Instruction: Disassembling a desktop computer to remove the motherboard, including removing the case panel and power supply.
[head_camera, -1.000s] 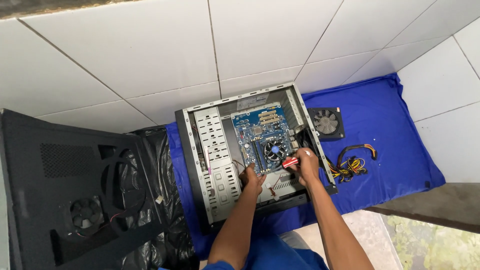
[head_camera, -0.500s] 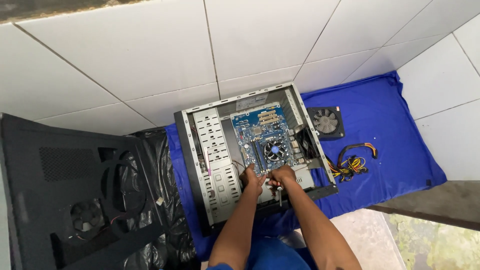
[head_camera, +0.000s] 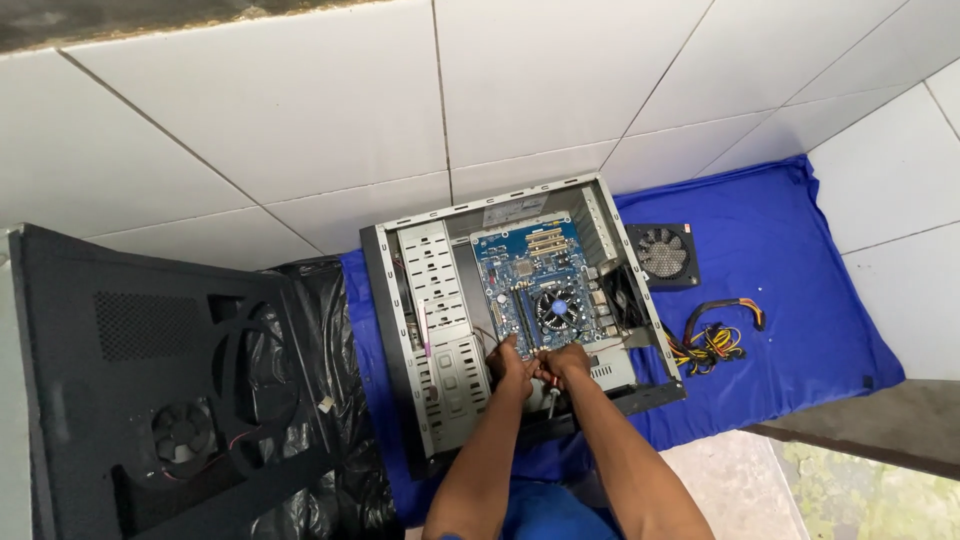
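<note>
- Head view, setting: a floor of large white glazed tiles (head_camera: 300, 110) carries a rectangular blue cloth mat (head_camera: 790, 290); a crumpled black plastic sheet (head_camera: 320, 330) lies over the mat's left edge.
- Head view, work piece: an open grey steel desktop computer case (head_camera: 440, 330) lies on its side in the middle of the mat, a blue printed circuit motherboard (head_camera: 525, 270) bolted inside, with a round black cooler fan (head_camera: 560, 308) at the board's near part.
- Head view, hands: the left hand (head_camera: 508, 365) and right hand (head_camera: 568, 360) meet at the near edge of the motherboard, just below the cooler. The right fingers are curled round a red-handled screwdriver (head_camera: 548, 380) whose shaft points toward the case's near rim; whether the left fingers pinch anything cannot be told.
- Head view, surroundings: a detached black perforated side panel (head_camera: 150, 370) stands off the mat's left edge; a square black loose fan (head_camera: 662, 255) and a yellow-and-black cable bundle (head_camera: 712, 345) rest on the mat to the right of the case.
- Technique, as a judgement: keep the driver square to the screw, steady its tip with the free hand, and avoid scraping the board.
</note>
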